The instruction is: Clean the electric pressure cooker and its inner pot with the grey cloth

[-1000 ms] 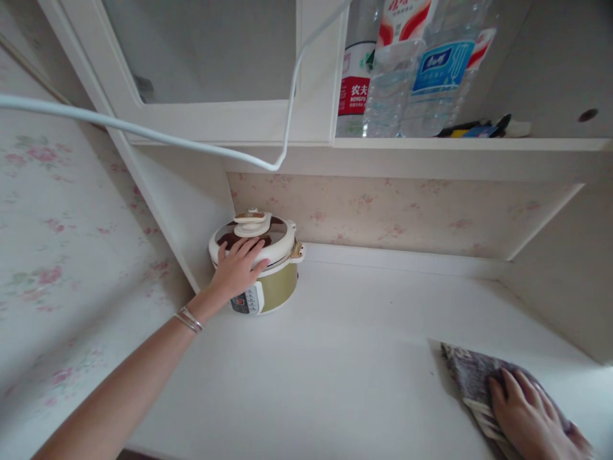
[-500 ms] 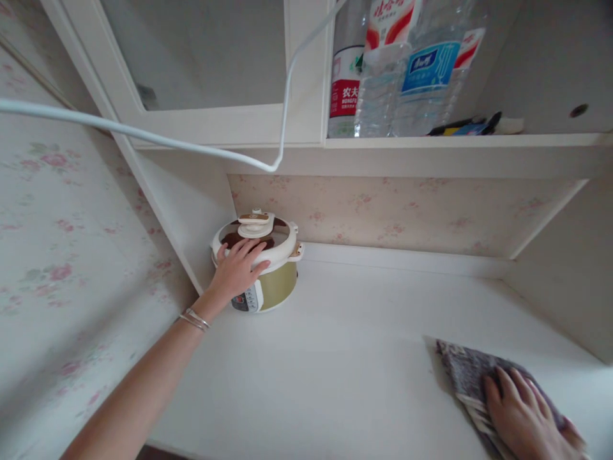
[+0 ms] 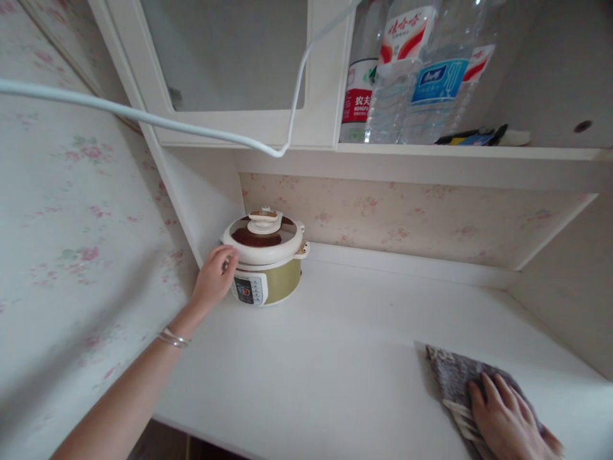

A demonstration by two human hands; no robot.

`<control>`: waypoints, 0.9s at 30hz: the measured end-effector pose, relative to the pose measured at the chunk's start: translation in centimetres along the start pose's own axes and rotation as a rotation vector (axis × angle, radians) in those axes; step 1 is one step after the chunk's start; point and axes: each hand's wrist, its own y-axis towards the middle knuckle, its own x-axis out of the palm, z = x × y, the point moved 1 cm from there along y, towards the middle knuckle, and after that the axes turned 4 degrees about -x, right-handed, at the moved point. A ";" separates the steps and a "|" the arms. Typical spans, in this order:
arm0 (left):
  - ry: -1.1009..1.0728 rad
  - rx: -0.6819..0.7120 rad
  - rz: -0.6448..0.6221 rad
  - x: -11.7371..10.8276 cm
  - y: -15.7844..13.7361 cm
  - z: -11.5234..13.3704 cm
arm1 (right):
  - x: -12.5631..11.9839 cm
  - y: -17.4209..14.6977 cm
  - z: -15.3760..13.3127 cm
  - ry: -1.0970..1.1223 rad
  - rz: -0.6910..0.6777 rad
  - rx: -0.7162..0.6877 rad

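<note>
An electric pressure cooker (image 3: 282, 281) with a white lid and olive-green body stands in the back left corner of the white counter. My left hand (image 3: 215, 276) is at the cooker's left side, fingers curled around the edge where a side handle sits; the handle itself is hidden behind them. My right hand (image 3: 510, 415) lies on a folded grey patterned cloth (image 3: 453, 374) at the front right, pressing it to the counter with the fingers bent over it.
Above the counter is a cabinet with a glass door (image 3: 239, 57) and an open shelf (image 3: 565, 153) holding several plastic bottles (image 3: 438, 83) and small items (image 3: 474, 137). A white cable (image 3: 191, 124) hangs across the upper left. Flowered wall (image 3: 76, 255) borders the left.
My left hand has slid off the top of the lid down to the cooker's left side, and its fingers have curled. My right hand stays on the cloth. The view has shifted slightly.
</note>
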 end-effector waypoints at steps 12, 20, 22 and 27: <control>-0.082 -0.132 -0.405 3.9 -21.7 4.8 | -5.3 -2.3 -27.6 0.188 -0.520 -0.700; 0.191 0.046 -0.502 4.3 -25.0 2.9 | -19.1 5.6 -48.2 0.421 0.021 -0.957; 0.213 0.029 -0.480 4.4 -25.1 2.8 | -19.9 7.9 -53.0 0.284 0.009 -0.995; 0.191 -0.026 -0.453 4.1 -24.6 3.3 | -18.1 11.0 -60.1 0.102 -0.070 -1.045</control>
